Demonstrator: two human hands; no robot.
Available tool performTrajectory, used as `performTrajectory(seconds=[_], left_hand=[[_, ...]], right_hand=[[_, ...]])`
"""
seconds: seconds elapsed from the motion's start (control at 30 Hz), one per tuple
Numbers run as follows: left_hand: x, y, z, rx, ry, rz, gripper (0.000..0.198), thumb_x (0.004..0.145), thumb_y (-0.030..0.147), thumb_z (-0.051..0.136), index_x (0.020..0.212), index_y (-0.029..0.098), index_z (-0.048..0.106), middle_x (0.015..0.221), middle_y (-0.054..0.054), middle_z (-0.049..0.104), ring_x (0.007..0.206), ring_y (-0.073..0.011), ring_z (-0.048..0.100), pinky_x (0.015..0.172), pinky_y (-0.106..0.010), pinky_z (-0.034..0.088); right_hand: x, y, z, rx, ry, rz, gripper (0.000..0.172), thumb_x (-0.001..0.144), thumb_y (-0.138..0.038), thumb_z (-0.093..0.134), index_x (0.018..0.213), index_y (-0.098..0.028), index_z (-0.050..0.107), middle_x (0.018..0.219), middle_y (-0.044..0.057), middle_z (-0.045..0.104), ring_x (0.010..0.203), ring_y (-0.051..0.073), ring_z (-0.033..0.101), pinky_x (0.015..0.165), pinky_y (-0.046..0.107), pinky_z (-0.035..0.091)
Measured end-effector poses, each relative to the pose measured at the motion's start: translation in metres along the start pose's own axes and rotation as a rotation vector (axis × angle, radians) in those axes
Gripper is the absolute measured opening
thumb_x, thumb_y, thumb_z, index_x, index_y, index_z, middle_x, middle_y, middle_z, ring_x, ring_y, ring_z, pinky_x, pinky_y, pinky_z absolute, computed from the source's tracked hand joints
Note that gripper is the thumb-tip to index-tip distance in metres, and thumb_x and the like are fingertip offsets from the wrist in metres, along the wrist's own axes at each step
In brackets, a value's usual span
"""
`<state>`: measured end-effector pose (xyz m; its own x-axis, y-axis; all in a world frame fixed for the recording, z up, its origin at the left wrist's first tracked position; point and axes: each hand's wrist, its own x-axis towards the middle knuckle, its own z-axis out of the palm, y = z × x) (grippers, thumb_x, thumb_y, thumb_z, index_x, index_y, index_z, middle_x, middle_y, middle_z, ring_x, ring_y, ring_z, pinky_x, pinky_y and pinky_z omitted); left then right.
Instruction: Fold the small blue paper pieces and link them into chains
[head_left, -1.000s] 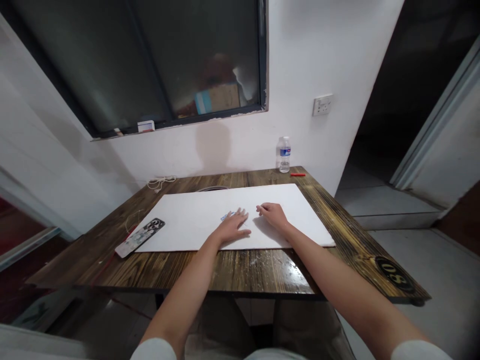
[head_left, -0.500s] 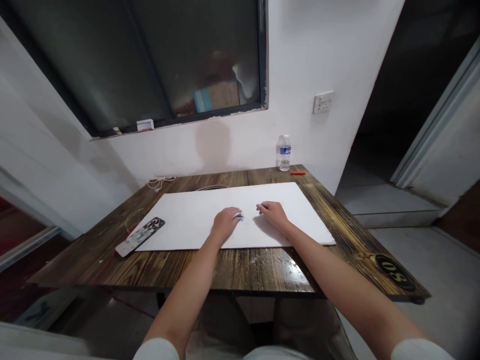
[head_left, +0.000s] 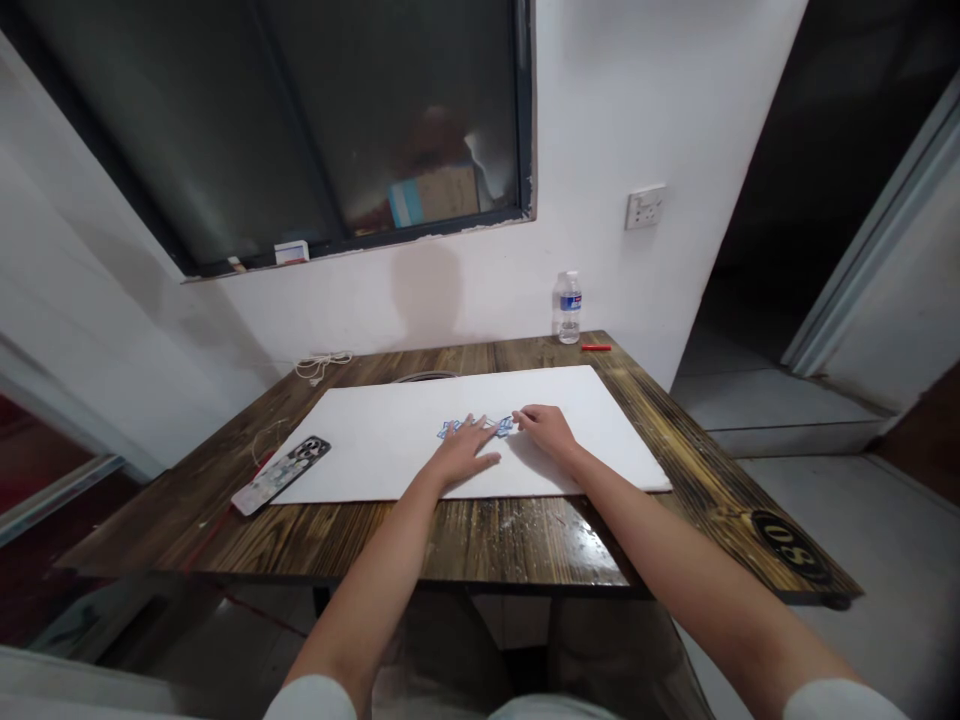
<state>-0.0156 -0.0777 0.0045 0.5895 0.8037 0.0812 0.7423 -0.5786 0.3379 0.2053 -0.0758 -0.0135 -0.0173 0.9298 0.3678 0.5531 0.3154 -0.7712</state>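
Feed's fine from my end. Biggest first: pale wall [head_left: 600, 120], dark-framed window [head_left: 187, 120] set in it, then the brown wooden table [head_left: 517, 540] standing by the wall. On the table, a white board [head_left: 382, 440] lies flat, long side toward the wearer; I'd guess it's there as a plain, level ground that lets small things show up against the dark grain.

Bottle [head_left: 570, 308], clear with a blue label, stands upright at the back near the wall, well apart from both hands, probably so no elbow catches it.

Left hand [head_left: 463, 452]: fingers spread, palm down, low over the middle of the board; looks like it's covering or steadying what's under it. Right hand [head_left: 546, 428]: fingers curled in, thumb side toward the left hand, wrist low; I cannot tell if it's pinching anything.

Phone [head_left: 281, 476] in a patterned case, lenses up, slanting across the board's left end, likely parked there to keep the middle free. Red stick [head_left: 596, 348], maybe a pen, lies by the bottle.

Smallest: blue-and-white pieces [head_left: 505, 427], mid-board, fanned around and partly under the left fingers, some just beside the right fingertips. They look flat and thin, pale with blue edges, overlapping at odd angles. Count and any markings: too small to tell.
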Motion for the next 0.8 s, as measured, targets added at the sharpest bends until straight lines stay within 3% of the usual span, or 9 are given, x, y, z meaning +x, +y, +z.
performTrajectory(seconds=[0.1, 0.17, 0.23, 0.3, 0.43, 0.53, 0.67, 0.73, 0.8], left_hand=[[0.000, 0.004, -0.002, -0.060, -0.068, 0.162, 0.048, 0.084, 0.046, 0.063, 0.129, 0.032, 0.059, 0.151, -0.005, 0.042, 0.143, -0.0323, 0.029, 0.114, -0.055, 0.016], [0.002, 0.005, -0.003, -0.108, -0.038, 0.238, 0.028, 0.084, 0.038, 0.064, 0.108, 0.026, 0.070, 0.137, -0.006, 0.058, 0.133, -0.0265, 0.045, 0.111, -0.043, 0.030], [0.003, 0.007, -0.004, -0.106, 0.028, 0.229, 0.012, 0.083, 0.028, 0.063, 0.088, 0.022, 0.073, 0.119, -0.005, 0.069, 0.117, -0.0219, 0.056, 0.102, -0.036, 0.039], [0.003, 0.007, -0.005, -0.022, 0.127, 0.108, 0.010, 0.083, 0.022, 0.061, 0.084, 0.022, 0.071, 0.106, -0.004, 0.071, 0.106, -0.0208, 0.060, 0.097, -0.035, 0.041], [-0.002, -0.002, -0.011, 0.230, 0.345, -0.280, 0.017, 0.087, 0.020, 0.057, 0.100, 0.021, 0.067, 0.108, -0.009, 0.068, 0.105, -0.0260, 0.057, 0.092, -0.040, 0.042], [-0.006, -0.012, -0.014, 0.319, 0.349, -0.548, 0.023, 0.090, 0.018, 0.048, 0.102, 0.015, 0.067, 0.108, -0.015, 0.067, 0.106, -0.0314, 0.058, 0.088, -0.044, 0.043], [-0.003, -0.015, -0.009, 0.286, 0.265, -0.465, 0.030, 0.095, 0.031, 0.044, 0.107, 0.017, 0.068, 0.116, -0.014, 0.067, 0.115, -0.0303, 0.056, 0.095, -0.041, 0.042], [-0.001, -0.010, -0.004, 0.212, 0.179, -0.310, 0.042, 0.095, 0.043, 0.044, 0.127, 0.020, 0.059, 0.140, -0.013, 0.053, 0.135, -0.0332, 0.040, 0.107, -0.048, 0.033], [0.000, -0.004, -0.002, 0.118, 0.035, -0.108, 0.058, 0.091, 0.052, 0.049, 0.143, 0.026, 0.044, 0.154, -0.010, 0.037, 0.144, -0.0327, 0.026, 0.114, -0.054, 0.020]], right_hand=[[0.002, 0.004, 0.001, -0.117, -0.016, -0.042, 0.028, 0.088, -0.033, 0.053, 0.073, -0.020, 0.073, 0.074, 0.003, 0.071, 0.072, 0.018, 0.060, 0.069, 0.028, 0.039], [0.003, 0.007, 0.003, -0.210, -0.050, -0.090, 0.019, 0.086, -0.029, 0.058, 0.084, -0.020, 0.075, 0.087, 0.004, 0.073, 0.085, 0.019, 0.060, 0.077, 0.028, 0.039], [0.003, 0.010, 0.004, -0.314, -0.089, -0.133, 0.017, 0.084, -0.026, 0.062, 0.094, -0.020, 0.075, 0.100, 0.006, 0.071, 0.096, 0.021, 0.057, 0.085, 0.029, 0.038], [0.002, 0.010, 0.004, -0.390, -0.126, -0.158, 0.017, 0.084, -0.026, 0.063, 0.096, -0.021, 0.075, 0.106, 0.007, 0.070, 0.100, 0.023, 0.054, 0.087, 0.031, 0.037], [0.001, 0.007, 0.000, -0.368, -0.179, -0.194, 0.015, 0.086, -0.025, 0.061, 0.088, -0.025, 0.076, 0.104, 0.004, 0.071, 0.096, 0.023, 0.054, 0.086, 0.032, 0.038], [0.000, 0.003, -0.001, -0.297, -0.237, -0.253, 0.016, 0.087, -0.025, 0.060, 0.086, -0.025, 0.076, 0.102, 0.003, 0.073, 0.093, 0.021, 0.056, 0.088, 0.033, 0.039], [-0.001, 0.000, 0.004, -0.178, -0.343, -0.377, 0.018, 0.088, -0.024, 0.059, 0.093, -0.027, 0.076, 0.102, 0.001, 0.074, 0.098, 0.020, 0.058, 0.090, 0.032, 0.040], [-0.002, -0.002, 0.007, -0.136, -0.332, -0.379, 0.020, 0.088, -0.022, 0.057, 0.097, -0.026, 0.075, 0.102, 0.001, 0.074, 0.099, 0.020, 0.058, 0.089, 0.030, 0.040], [-0.001, -0.003, 0.006, -0.160, -0.238, -0.317, 0.021, 0.090, -0.022, 0.055, 0.098, -0.024, 0.074, 0.101, 0.003, 0.074, 0.097, 0.020, 0.059, 0.087, 0.029, 0.040]])
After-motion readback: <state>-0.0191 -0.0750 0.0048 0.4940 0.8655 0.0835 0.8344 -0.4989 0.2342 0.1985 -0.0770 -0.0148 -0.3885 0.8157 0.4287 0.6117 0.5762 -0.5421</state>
